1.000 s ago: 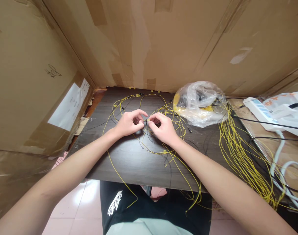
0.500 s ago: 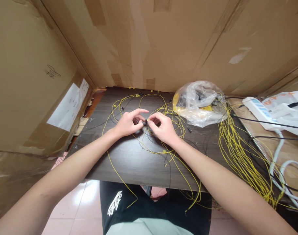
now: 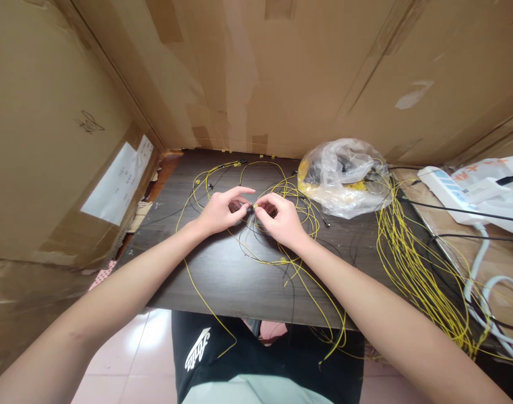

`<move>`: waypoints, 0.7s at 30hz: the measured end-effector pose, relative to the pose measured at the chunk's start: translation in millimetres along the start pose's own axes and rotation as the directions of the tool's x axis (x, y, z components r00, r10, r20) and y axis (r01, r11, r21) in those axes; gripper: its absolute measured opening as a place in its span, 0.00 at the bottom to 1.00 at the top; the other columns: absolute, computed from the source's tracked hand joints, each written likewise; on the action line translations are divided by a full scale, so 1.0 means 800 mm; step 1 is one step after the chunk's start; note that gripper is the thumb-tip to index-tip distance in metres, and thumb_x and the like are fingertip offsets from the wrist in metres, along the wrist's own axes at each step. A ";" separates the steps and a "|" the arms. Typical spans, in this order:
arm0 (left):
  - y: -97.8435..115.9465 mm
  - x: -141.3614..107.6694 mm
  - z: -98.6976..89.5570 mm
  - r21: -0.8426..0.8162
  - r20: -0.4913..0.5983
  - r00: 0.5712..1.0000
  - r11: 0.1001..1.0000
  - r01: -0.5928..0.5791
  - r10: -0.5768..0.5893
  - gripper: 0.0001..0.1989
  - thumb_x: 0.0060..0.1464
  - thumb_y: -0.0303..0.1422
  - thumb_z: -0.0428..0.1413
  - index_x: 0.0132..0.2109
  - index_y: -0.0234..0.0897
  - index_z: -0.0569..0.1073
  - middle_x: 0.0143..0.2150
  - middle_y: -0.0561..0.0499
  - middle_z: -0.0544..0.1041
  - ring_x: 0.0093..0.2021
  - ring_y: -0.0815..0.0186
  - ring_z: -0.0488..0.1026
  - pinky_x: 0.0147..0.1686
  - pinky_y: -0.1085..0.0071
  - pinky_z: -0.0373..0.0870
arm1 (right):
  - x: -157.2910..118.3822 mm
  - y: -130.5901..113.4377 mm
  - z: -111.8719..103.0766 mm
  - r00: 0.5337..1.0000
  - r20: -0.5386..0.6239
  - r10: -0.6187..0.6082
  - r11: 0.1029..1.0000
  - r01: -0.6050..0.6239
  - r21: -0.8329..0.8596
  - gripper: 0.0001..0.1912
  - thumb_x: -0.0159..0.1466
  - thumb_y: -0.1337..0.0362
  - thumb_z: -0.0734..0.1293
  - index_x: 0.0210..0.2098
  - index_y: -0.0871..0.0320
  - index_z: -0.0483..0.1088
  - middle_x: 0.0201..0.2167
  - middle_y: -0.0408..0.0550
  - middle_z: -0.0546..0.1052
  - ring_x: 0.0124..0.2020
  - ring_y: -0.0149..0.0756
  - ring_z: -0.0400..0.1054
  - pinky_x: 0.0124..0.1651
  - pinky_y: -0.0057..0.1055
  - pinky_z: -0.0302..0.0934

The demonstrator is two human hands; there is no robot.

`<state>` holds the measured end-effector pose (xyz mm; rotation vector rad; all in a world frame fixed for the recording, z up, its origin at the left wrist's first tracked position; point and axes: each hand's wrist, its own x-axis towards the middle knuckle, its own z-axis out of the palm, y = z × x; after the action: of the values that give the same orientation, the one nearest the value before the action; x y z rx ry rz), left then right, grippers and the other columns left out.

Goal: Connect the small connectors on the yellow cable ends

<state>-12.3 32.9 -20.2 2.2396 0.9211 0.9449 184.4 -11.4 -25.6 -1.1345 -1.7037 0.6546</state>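
A small black connector (image 3: 252,208) sits between the fingertips of both hands above the dark tabletop. My left hand (image 3: 225,211) pinches it from the left with thumb and a finger, the index finger stretched out above. From the right, my right hand (image 3: 279,217) closes thumb and index finger on the connector's yellow end, where a thin yellow wire seems to join. Its exact shape is too small to make out. Loose yellow wires (image 3: 310,209) with thin black ones lie coiled under and around the hands. Another black connector (image 3: 326,223) rests right of my right hand.
A clear plastic bag (image 3: 344,179) with yellow and black items stands at the back right. A thick bundle of yellow wires (image 3: 412,275) hangs along the right side, near a white power strip (image 3: 448,193). Cardboard walls (image 3: 248,78) enclose the table (image 3: 223,280) behind and left.
The fingertips have shifted slightly on the connector, and the left thumb now covers more of it. Arms and surrounding wires look the same.
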 end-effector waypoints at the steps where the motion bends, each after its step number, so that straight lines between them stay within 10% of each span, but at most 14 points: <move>1: 0.000 0.000 0.000 0.005 0.000 1.000 1.000 0.002 -0.002 0.20 0.57 0.28 0.56 0.57 0.36 0.75 0.39 0.50 0.85 0.30 0.70 0.80 0.35 0.75 0.78 | 0.000 0.000 0.000 1.000 -0.001 -0.004 1.000 0.004 0.001 0.04 0.64 0.66 0.66 0.33 0.56 0.72 0.31 0.45 0.75 0.32 0.34 0.69 0.38 0.33 0.65; 21: -0.001 0.003 -0.004 -0.083 -0.078 0.997 0.996 0.018 -0.025 0.18 0.70 0.38 0.47 0.34 0.35 0.73 0.28 0.52 0.75 0.25 0.70 0.74 0.29 0.74 0.70 | 0.000 -0.002 -0.001 1.000 -0.010 -0.004 1.000 0.004 -0.004 0.03 0.63 0.67 0.66 0.32 0.56 0.72 0.31 0.45 0.76 0.31 0.34 0.69 0.38 0.34 0.66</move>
<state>-13.7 36.1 -17.8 2.1324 0.9220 1.0489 184.2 -12.3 -24.1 -1.1351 -1.6984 0.6426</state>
